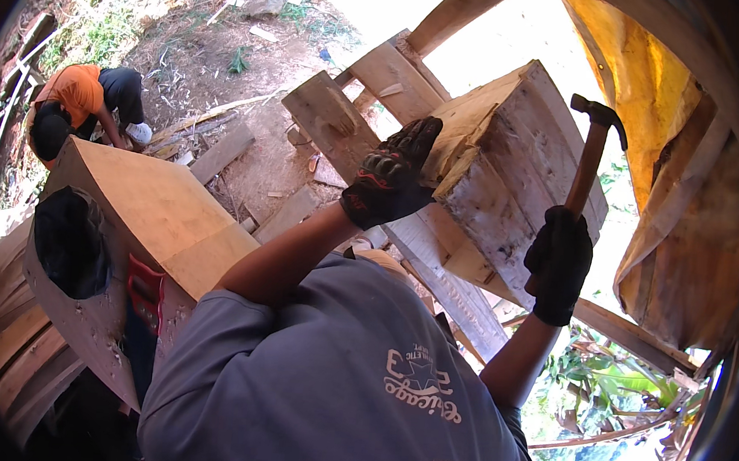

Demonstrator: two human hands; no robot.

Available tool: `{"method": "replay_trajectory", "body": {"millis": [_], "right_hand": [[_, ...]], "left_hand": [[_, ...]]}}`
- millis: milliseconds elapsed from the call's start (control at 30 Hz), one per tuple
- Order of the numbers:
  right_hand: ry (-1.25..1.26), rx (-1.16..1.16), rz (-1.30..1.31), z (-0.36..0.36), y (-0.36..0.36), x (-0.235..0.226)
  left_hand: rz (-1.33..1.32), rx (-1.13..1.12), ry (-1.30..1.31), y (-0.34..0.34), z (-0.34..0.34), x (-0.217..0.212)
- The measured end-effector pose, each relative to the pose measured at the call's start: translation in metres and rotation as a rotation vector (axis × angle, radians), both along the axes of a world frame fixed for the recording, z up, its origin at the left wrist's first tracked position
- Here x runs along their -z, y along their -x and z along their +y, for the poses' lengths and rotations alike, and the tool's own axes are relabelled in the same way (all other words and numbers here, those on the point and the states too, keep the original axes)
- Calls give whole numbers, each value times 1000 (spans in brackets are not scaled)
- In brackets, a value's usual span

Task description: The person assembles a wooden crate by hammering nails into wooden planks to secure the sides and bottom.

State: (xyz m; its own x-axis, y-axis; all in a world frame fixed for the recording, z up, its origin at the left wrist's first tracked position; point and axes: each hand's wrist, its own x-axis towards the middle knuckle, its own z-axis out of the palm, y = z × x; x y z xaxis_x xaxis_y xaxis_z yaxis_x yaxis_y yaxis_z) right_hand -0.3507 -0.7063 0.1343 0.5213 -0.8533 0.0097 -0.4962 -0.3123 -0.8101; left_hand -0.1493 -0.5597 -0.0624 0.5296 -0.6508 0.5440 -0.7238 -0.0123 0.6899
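My right hand (558,263), in a black glove, is wrapped round the wooden handle of a claw hammer (593,148). The hammer stands upright, its metal head raised beside the upper right of a wooden box (509,189). This box is built of rough, stained planks and sits tilted on a plank bench. On its left side is my left hand (393,174), in a black glove with red marks. Its fingers stretch out along the box's near left edge, and the thumb side is partly hidden. No nail can be made out.
Bench planks (330,116) reach out beyond the box. At left stands another wooden box (166,199), with a red-handled saw (145,288) and a dark cloth item (71,242) against it. A person in orange (79,95) crouches beyond. A yellow tarp (633,73) hangs at right.
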Motion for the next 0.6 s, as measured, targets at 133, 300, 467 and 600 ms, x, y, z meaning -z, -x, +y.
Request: {"method": "replay_trajectory", "body": {"millis": [133, 300, 467, 600], "right_hand": [[531, -422, 286, -37, -3, 33], [-373, -130, 44, -17, -30, 14], [424, -515, 455, -57, -12, 41], [640, -619, 352, -85, -9, 62]], "left_hand": [[117, 186, -7, 2, -12, -10], [132, 254, 3, -5, -10, -5], [129, 270, 0, -8, -9, -18], [40, 94, 39, -7, 3, -25]]}}
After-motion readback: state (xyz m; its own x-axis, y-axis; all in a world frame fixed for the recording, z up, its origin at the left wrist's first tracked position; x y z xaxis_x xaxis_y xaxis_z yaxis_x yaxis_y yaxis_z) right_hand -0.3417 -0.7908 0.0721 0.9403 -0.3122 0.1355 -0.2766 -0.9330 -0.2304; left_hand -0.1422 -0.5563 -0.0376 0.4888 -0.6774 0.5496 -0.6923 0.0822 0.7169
